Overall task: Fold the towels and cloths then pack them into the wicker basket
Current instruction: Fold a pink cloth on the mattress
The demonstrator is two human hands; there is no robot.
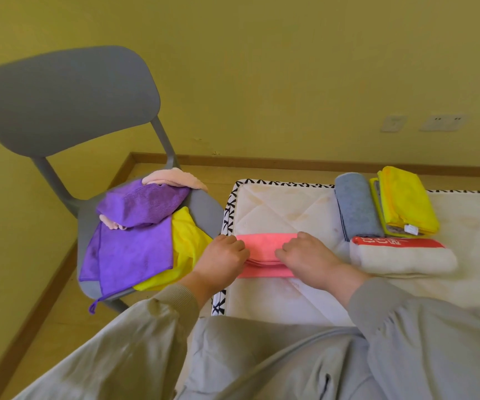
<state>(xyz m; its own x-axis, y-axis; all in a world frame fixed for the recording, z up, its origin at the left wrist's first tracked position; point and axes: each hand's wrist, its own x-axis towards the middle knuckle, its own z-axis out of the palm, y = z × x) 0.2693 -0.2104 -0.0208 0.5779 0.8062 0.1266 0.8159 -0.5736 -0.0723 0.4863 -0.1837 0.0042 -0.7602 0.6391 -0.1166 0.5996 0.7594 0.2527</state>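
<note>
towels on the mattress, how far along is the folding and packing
Done: a grey towel, folded yellow cloth and white towel sit on the mattress. In hand: left hand and right hand hold the half-folded pink cloth. Left: purple cloths, a loose yellow cloth and a peach cloth on the grey chair; no wicker basket is in view, so packing remains.

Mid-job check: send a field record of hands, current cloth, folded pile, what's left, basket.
current: pink cloth, partly folded, on the mattress
left hand: grips its left end
right hand: grips its right end
folded: grey towel, folded yellow cloth, white towel, at right
unfolded: purple cloths, loose yellow cloth, peach cloth, on grey chair
wicker basket: not in view
</note>
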